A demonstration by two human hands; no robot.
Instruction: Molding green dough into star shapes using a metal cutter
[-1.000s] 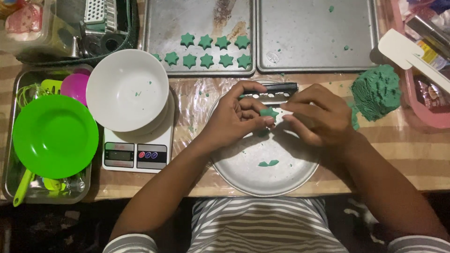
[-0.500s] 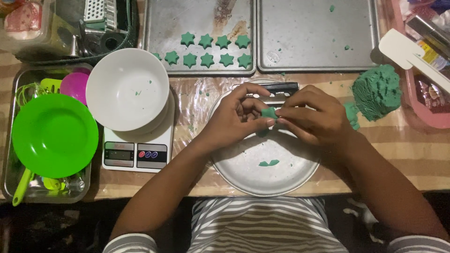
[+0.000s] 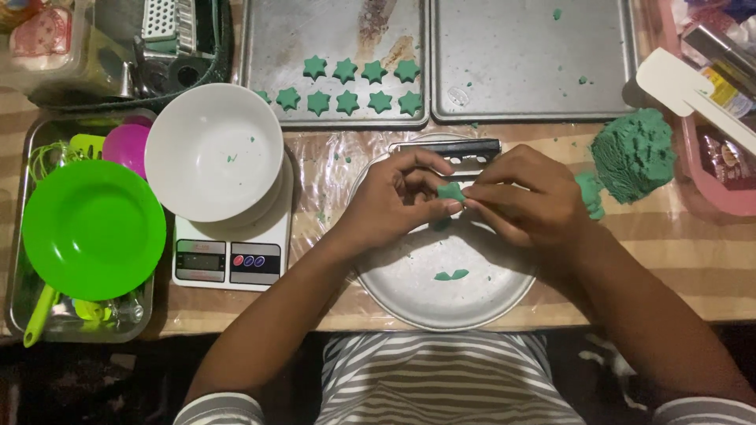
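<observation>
Both hands (image 3: pixel 465 201) still pinch the green dough piece (image 3: pixel 450 191).

nine green dough stars (image 3: pixel 347 86) lie on the left baking tray (image 3: pixel 268 47); two baking trays in all, the right one (image 3: pixel 528 71) bare of stars. one white bowl (image 3: pixel 214 152), one kitchen scale (image 3: pixel 228 260), one green plate (image 3: pixel 93 230), one round metal plate (image 3: pixel 449 295), two hands.

White bowl (image 3: pixel 213 153) on a kitchen scale (image 3: pixel 228 256), green plate (image 3: pixel 93 230) beside, white spatula (image 3: pixel 685 88) far right.
</observation>
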